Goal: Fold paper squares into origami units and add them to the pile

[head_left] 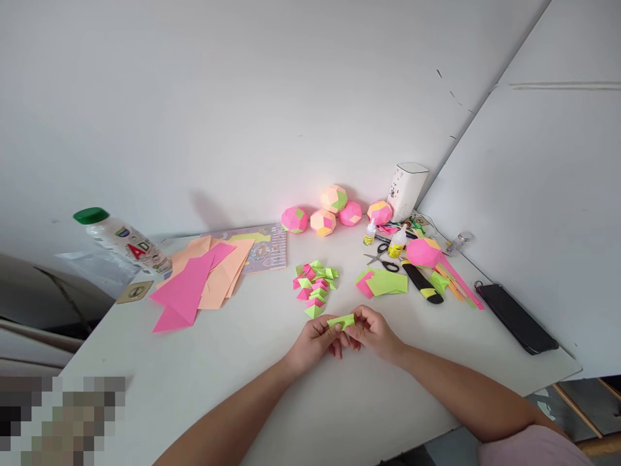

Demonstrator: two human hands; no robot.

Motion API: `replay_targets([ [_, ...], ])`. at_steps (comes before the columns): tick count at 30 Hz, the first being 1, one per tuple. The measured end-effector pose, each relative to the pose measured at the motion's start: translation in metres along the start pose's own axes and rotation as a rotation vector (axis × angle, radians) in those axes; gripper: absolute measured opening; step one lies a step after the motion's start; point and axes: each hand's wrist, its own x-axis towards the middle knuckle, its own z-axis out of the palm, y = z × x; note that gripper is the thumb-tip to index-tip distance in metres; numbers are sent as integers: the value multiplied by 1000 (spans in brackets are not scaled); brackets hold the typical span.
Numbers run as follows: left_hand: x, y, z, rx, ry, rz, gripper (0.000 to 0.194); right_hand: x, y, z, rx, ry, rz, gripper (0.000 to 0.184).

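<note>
Between my two hands is a small piece of green paper (341, 321), partly folded. My left hand (315, 342) pinches its left end with thumb and fingers. At the other end my right hand (377, 333) grips it the same way, thumb on top. Just beyond my left hand lies a pile of folded pink and green paper pieces (315, 288). Past my right hand are flat green paper sheets (391, 283) with a pink one (365, 285) beside them. The undersides of my fingers are partly hidden.
Pink sheets (187, 294) and peach sheets (237, 265) lie left near a white bottle (138, 246). Paper balls (294, 220) line the wall. Scissors (383, 259), glue bottles (397, 243), a box cutter (422, 283) and a black pouch (517, 317) are on the right.
</note>
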Motion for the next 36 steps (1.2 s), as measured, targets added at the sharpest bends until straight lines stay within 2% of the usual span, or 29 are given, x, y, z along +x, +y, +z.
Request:
replay_targets([
  [21,-3,4,-2,72,-36,-55,36,-2,-2,0,-91,27,26,31],
  [36,-3,2,2,109,-38,-39,28,-2,-7,-1,-88,-3,24,31],
])
